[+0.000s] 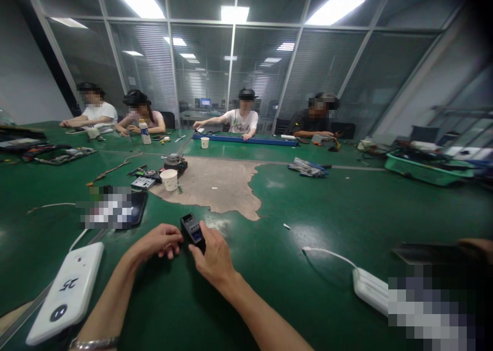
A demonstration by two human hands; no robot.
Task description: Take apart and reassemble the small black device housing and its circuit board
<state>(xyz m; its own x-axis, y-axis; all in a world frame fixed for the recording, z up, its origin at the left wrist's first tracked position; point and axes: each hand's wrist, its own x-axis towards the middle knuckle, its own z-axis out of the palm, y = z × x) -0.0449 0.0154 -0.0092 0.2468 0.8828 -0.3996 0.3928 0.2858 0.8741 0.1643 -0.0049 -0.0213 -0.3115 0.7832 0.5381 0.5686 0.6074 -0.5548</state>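
Observation:
My right hand [215,251] is closed around a small black handheld device [191,228] with a little screen and a row of buttons. Its thumb lies along the near edge and the fingers along the right side, with the device tilted just above the green table [277,269]. Beside the device's left edge is my left hand [164,239], its fingers loosely bent and a bit apart, holding nothing that I can see. A metal band circles the left wrist.
A white power bank [65,292] marked 25 lies left, another white block [370,289] with a cable right. Ahead stand a paper cup [169,179] and electronic parts [144,179]. Gloves [308,167] and a green basket [427,169] are farther right. Several people sit opposite.

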